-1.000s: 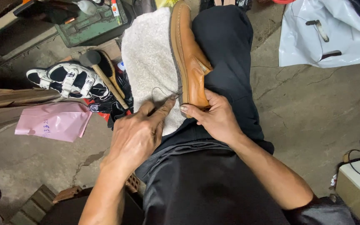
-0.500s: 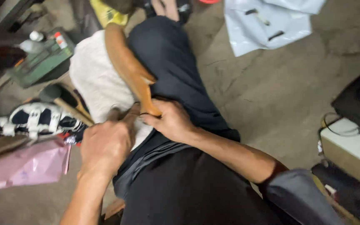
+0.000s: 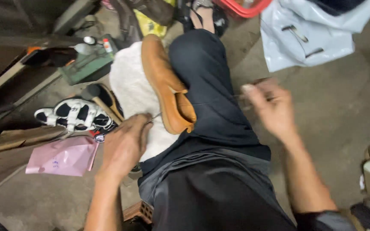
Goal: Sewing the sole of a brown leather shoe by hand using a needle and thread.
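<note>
Shoe repair stuff, basically. Tan leather shoe (image 3: 166, 87) lay on its side across the person's lap, propped against the dark-trousered thigh (image 3: 210, 85) with a white fuzzy cloth (image 3: 129, 85) under it, heel end closest to the body. Left hand (image 3: 125, 143) sat just beside the heel, on the cloth, fingers curled and pinched on something thin that poked out toward the shoe. Looked like a needle, but it was too small to be sure. Right hand (image 3: 268, 107) was way out to the right, well apart from the shoe, blurred, fingers bunched together on a thread (image 3: 210, 102). You could just make out that thread running taut from the heel across the thigh to that hand. So the two hands were wide apart, each closed on its own bit.

Around it was the usual workshop mess on a concrete floor: a black and white sneaker (image 3: 73, 115) to the left, a brush with a wooden handle (image 3: 101, 100) next to it, a pink paper bag (image 3: 63, 156) lying flat, a green box (image 3: 86, 64) with small bottles further back, and a pale plastic bag (image 3: 309, 38) top right.
</note>
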